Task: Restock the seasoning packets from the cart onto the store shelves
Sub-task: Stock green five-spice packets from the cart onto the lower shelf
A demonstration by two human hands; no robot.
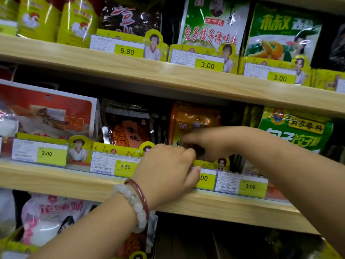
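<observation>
Head view: both hands meet at the orange packet (194,122) standing on the middle shelf (74,180). Left hand (166,169) curls on the price rail (233,181); right hand (211,141) — fingers bent — touches the packet's lower front; a grip I cannot tell.

The lower half of an orange seasoning packet (194,120) is hidden behind the fingers of the right hand (211,141). Beneath the left hand's (164,169) fingertips, a price tag (206,179) shows only "00". Small print on neighbouring tags is too blurred to read.
</observation>
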